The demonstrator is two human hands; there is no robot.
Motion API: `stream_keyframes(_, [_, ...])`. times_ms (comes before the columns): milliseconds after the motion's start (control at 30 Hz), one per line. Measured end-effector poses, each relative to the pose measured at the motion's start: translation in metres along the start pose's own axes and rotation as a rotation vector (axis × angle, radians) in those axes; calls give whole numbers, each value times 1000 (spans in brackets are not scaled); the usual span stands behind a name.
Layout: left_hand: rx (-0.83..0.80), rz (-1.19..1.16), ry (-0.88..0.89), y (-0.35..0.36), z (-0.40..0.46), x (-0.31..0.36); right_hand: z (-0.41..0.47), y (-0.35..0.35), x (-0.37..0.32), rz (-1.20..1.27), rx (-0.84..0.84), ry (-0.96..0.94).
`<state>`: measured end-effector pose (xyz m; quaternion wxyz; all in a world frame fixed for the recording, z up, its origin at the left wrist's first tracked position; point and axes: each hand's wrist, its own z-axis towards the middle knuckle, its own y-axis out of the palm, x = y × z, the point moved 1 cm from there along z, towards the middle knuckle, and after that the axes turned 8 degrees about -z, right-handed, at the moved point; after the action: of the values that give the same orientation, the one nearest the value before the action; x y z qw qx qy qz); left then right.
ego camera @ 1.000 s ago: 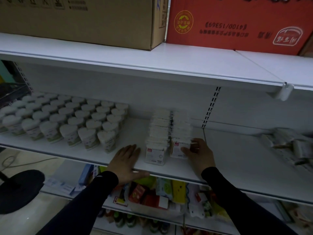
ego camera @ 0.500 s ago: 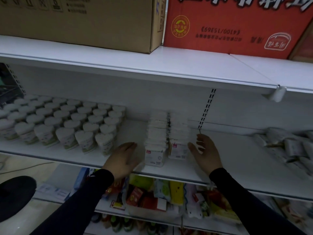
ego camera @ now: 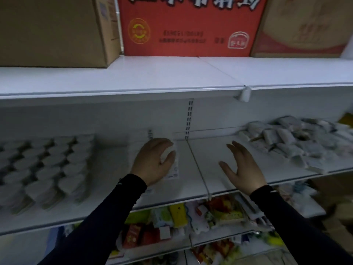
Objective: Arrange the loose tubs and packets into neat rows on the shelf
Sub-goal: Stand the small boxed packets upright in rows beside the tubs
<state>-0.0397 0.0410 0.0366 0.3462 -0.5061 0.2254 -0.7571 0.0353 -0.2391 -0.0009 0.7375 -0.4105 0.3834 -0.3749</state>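
Observation:
Two rows of white packets [ego camera: 174, 165] stand on the white shelf [ego camera: 200, 180], mostly hidden under my left hand [ego camera: 152, 161]. That hand lies on top of them, its fingers curled around one white packet. My right hand [ego camera: 242, 167] hovers over a bare stretch of shelf to the right, fingers spread and holding nothing. White heart-shaped tubs [ego camera: 47, 169] stand in neat rows at the left. A loose heap of pale packets [ego camera: 296, 140] lies at the right end of the shelf. The picture is blurred.
A brown carton [ego camera: 53, 29], a red carton [ego camera: 189, 25] and a further carton [ego camera: 301, 25] sit on the shelf above. A lower shelf holds colourful goods [ego camera: 177, 217]. A slotted upright [ego camera: 189, 119] runs down the back wall.
The view has swung right. My left hand moved from the shelf edge onto the packet rows and closed on one. My right hand left the packets and moved right, opening.

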Motion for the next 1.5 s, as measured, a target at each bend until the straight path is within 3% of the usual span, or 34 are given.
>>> stream_keyframes(267, [-121, 30, 106, 104, 64, 72, -11, -32, 135, -70, -1, 164])
stream_keyframes(500, [-242, 73, 43, 216, 116, 145, -8, -44, 275, -101, -14, 337])
stream_keyframes(667, [-351, 114, 20, 277, 141, 185, -9, -42, 337, -144, -102, 462])
stream_keyframes(833, [-455, 128, 13, 323, 156, 211, -7, -41, 353, 29, -269, 508])
stream_keyframes(933, [-523, 135, -2, 341, 155, 220, -7, -44, 349, 172, -276, 548])
stream_keyframes(1167, [-613, 121, -56, 358, 150, 218, 5, -58, 357, 221, -417, 556])
stream_keyframes(1367, [-515, -50, -173, 352, 150, 216, 2, -60, 356, 342, -350, 427])
stream_keyframes(1500, [-412, -182, -296, 351, 149, 213, 4, -68, 354, 728, -285, 525])
